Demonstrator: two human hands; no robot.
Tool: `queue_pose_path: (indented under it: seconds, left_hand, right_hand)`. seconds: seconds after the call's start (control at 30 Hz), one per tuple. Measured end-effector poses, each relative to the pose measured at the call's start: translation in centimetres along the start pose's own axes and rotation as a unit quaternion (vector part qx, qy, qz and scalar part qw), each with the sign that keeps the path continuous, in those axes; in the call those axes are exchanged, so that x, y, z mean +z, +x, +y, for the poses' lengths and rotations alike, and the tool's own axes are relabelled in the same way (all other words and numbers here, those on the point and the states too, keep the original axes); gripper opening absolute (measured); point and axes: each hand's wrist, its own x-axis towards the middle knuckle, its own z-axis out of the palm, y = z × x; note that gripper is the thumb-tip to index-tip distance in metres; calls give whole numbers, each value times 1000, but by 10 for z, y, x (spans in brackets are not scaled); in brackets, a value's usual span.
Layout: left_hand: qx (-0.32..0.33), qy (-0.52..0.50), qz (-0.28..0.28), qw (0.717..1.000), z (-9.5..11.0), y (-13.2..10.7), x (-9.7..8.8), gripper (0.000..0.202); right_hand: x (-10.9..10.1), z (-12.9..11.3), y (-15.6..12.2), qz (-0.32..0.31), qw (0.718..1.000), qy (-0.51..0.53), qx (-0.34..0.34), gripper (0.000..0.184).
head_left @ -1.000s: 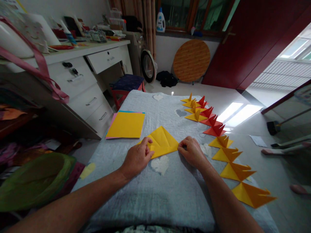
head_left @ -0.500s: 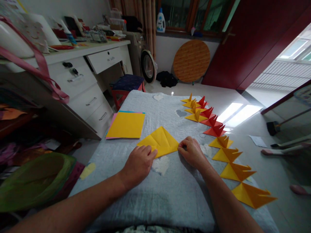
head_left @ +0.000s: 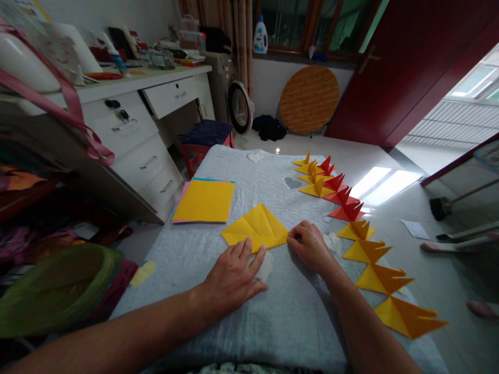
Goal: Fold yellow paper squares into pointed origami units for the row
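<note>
A folded sheet of yellow origami paper (head_left: 259,224) with crease lines lies flat on the cloth-covered table (head_left: 249,182). My left hand (head_left: 236,272) has its fingers spread, and the fingertips rest along the paper's near edge. At the paper's right corner, my right hand (head_left: 307,244) pinches the tip between thumb and forefinger. Left of the paper sits a stack of square paper sheets (head_left: 205,201), yellow on top with pink and blue edges showing. Folded yellow paper cranes (head_left: 384,278) and red paper cranes (head_left: 346,209) stand in rows along the right side.
A green-lined bin (head_left: 58,285) stands at the left below a white desk (head_left: 128,130). A stool (head_left: 206,136) is beyond the table's far left corner. Farther back are a washing machine (head_left: 238,106) with its door open and a round wooden board (head_left: 310,98).
My left hand has opened from a curled grip near the paper's left edge to spread fingers, moving slightly right along the near edge. My right hand keeps its pinch.
</note>
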Motion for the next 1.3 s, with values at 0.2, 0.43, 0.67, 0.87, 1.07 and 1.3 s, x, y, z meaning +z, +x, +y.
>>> queue_pose_path:
  seconds: [0.2,0.43,0.67,0.87,1.07,1.3]
  left_hand:
    - [-8,-2,-5,1000,0,-3,-1,75]
    - [9,-18,-6,1000,-4,-3,3,73]
    - [46,-53,-31,997,-7,1,11,68]
    - [61,-70,-57,994,-9,8,3,77]
    - [58,-83,-89,991,-13,9,3,77]
    - [56,-84,-84,991,-11,8,2,76]
  right_hand:
    - [0,1,0,-2,1000,4,-8,13]
    - [1,3,1,1,1000,-2,-12,13]
    - [2,3,1,6,1000,-1,-11,14]
    - [3,3,1,13,1000,-3,-13,13]
    - [-1,5,0,10,1000,-8,-10,14]
    - [-4,7,0,2,1000,-12,-9,12]
